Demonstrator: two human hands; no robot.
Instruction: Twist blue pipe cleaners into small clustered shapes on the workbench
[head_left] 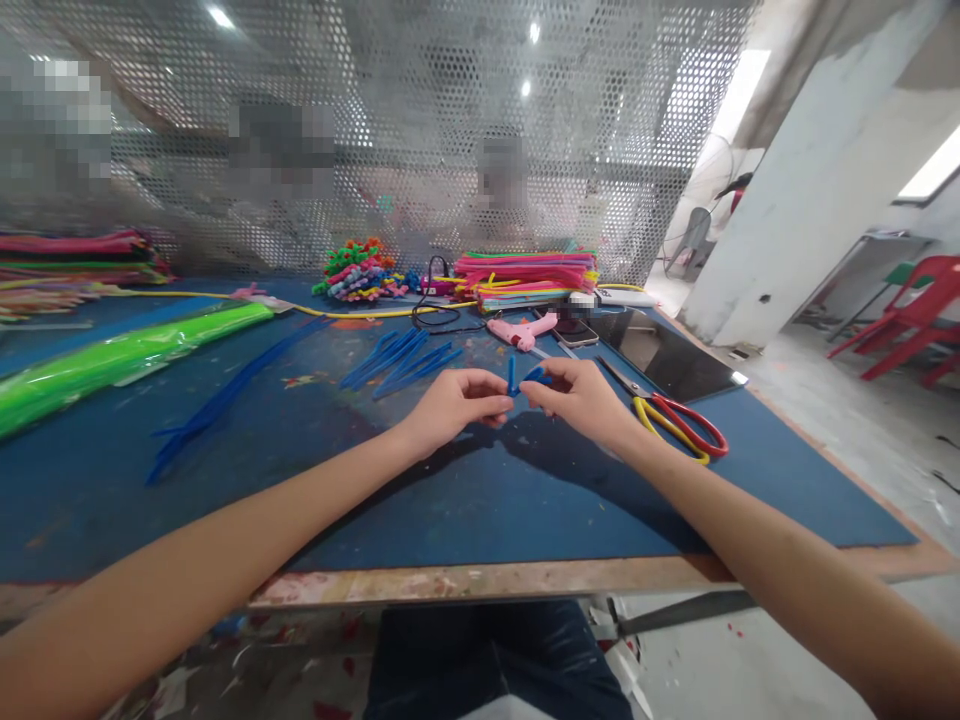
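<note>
Above the blue tabletop, a small bent blue pipe cleaner [512, 375] is pinched between my two hands, one end standing upright. My left hand [463, 405] has thumb and fingers closed on its left side. My right hand [574, 395] grips the blue piece from the right, with a bent part showing over the fingertips. Several short blue pipe cleaners [401, 360] lie just beyond my left hand. Scissors with red and yellow handles [679, 425] rest to the right of my right hand. A pink glue gun [523, 332] lies behind the hands.
Long blue pipe cleaners [225, 395] and a bright green pack [135, 355] lie at left. Coloured bundles [525, 275] stand along the perforated metal screen [420, 130]. A phone [576, 332] and a dark glossy panel [660, 352] are at back right. A yellow cord crosses the back.
</note>
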